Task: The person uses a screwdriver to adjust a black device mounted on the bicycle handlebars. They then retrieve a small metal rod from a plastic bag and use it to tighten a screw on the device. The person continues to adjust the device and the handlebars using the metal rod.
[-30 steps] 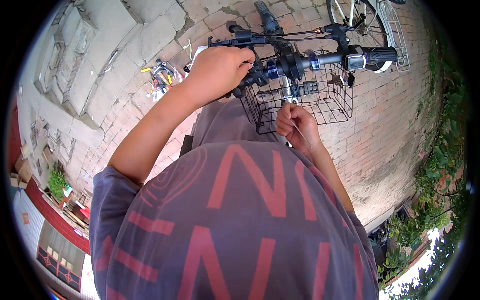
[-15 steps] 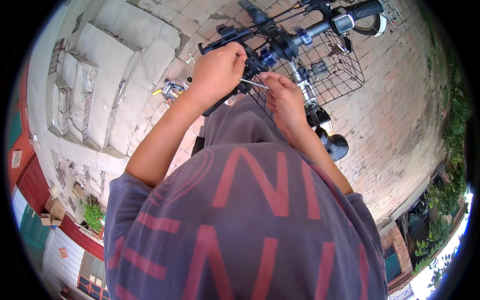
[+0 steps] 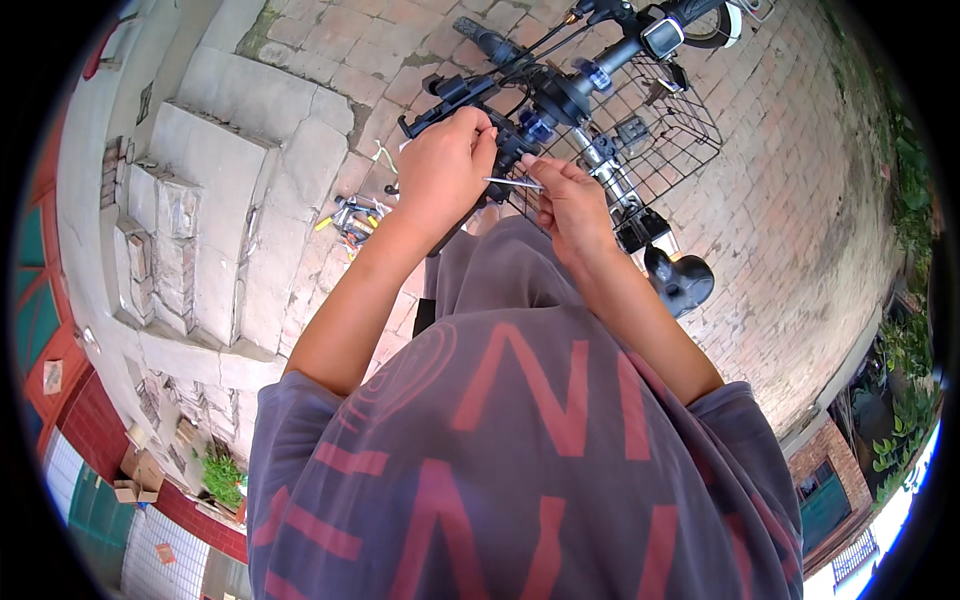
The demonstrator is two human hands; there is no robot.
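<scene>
My right hand [image 3: 574, 208] pinches a thin silver metal rod [image 3: 512, 182], like a slim tool shaft, which points left toward my left hand. My left hand [image 3: 445, 165] is closed, its fingers curled over the left part of the bicycle handlebar [image 3: 625, 52]; what they grip is hidden beneath them. Just beyond my left hand, a black clamp-like bracket [image 3: 460, 95] is fixed to the bar. Dark blue translucent clips [image 3: 538, 125] sit around the handlebar near the stem.
A black wire basket [image 3: 672, 140] hangs at the front of the bicycle, and the black saddle [image 3: 680, 280] lies to the right of my right forearm. Loose tools [image 3: 352, 220] rest on the brick paving at left. Concrete steps [image 3: 215, 190] rise further left.
The view has shifted slightly, so the bicycle and my body sit differently in the picture. The silver rod lies more level. Both hands stay near the left handlebar.
</scene>
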